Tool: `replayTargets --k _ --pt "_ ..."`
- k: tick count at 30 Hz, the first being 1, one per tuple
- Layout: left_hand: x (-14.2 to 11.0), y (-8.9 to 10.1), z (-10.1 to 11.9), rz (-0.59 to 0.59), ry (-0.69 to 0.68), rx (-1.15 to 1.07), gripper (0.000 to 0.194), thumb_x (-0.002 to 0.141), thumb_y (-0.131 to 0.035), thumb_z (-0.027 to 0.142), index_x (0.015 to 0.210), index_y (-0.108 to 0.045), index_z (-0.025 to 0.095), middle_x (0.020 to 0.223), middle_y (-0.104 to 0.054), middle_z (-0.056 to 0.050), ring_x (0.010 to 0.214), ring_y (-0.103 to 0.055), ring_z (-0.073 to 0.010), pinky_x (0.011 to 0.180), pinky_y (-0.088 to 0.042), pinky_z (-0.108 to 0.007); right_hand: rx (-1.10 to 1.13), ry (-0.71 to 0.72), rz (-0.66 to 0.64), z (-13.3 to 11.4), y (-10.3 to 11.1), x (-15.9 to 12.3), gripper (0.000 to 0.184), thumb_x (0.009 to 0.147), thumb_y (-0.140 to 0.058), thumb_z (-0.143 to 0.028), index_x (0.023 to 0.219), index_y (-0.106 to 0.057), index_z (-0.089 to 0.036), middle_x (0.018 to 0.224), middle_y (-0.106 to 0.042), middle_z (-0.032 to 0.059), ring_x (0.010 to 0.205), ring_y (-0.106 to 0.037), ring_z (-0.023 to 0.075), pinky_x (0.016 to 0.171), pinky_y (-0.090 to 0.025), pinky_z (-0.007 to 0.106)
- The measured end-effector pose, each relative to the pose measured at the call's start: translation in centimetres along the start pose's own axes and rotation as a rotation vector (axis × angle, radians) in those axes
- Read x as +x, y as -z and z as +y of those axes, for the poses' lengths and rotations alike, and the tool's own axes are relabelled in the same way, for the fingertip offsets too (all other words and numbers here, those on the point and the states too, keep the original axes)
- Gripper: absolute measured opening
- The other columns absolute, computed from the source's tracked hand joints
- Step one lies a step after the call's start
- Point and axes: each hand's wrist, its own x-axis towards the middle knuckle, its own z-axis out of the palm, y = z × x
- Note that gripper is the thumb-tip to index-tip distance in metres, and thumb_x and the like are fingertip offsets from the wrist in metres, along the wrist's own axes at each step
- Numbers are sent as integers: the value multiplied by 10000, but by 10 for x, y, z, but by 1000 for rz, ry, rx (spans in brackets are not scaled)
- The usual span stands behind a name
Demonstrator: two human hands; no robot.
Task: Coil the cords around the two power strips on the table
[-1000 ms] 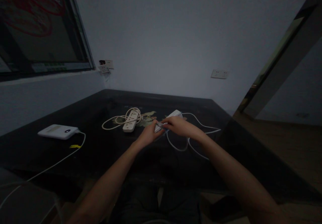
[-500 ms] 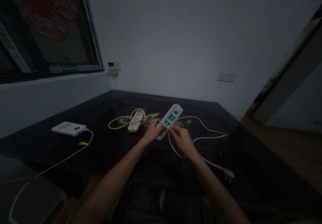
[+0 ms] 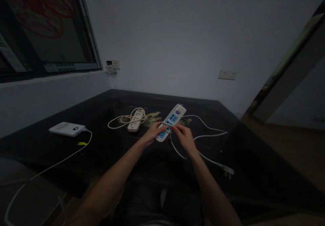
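A white power strip [image 3: 175, 115] with blue socket faces is tilted away from me above the dark table. My left hand [image 3: 153, 133] grips its near left side, the thumb lying over the front. A loop of the strip's white cord [image 3: 179, 154] crosses its face near the thumb. At the strip's right edge, my right hand [image 3: 185, 136] pinches this cord between thumb and fingertips. The rest of the cord trails right over the table to a plug [image 3: 228, 171]. Fingers behind the strip are mostly hidden.
Left of my hands lies another white power strip [image 3: 135, 120] with its cord coiled on it. A white power bank-like box [image 3: 67, 129] with a cable sits at the far left, near a yellow tag [image 3: 82, 143]. The black table [image 3: 122, 99] meets a wall with sockets [image 3: 228, 74].
My right hand has shifted slightly, still pinching the cord at the strip's edge. The cord across the strip's near part now shows as a loop, and my left thumb lies further onto the face.
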Motion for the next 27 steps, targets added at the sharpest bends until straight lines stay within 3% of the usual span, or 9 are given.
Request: replayTargets --k 8,15,21,27 --pt "5 6 -7 -45 33 -53 570 597 -827 390 1048 -622 108 875 -713 -92 602 -664 -164 578 -544 -285 -223 18 25 -3 -5 -11 234 891 -494 -308 915 -698 -195 901 -740 84 847 -679 242 756 -481 308" --pt "3 7 -7 -135 86 -76 501 593 -833 378 962 -658 88 840 -718 -96 627 -669 -161 627 -525 -270 -393 7 40 -11 -8 -17 254 928 -434 -309 916 -669 -212 813 -731 53 732 -672 198 640 -438 247" --pt "-1 0 -6 -110 123 -130 497 521 -878 314 913 -674 85 790 -713 -68 651 -656 -143 655 -508 -240 -500 25 52 -15 -9 -19 250 945 -417 -298 937 -648 -200 851 -726 63 779 -676 209 665 -407 252" --pt "-3 -1 -8 -116 109 -178 520 574 -855 325 1005 -639 131 930 -704 -83 736 -668 -169 676 -539 -280 -509 27 22 -16 -8 -19 249 955 -399 -309 951 -632 -220 830 -721 40 770 -673 192 649 -393 237"
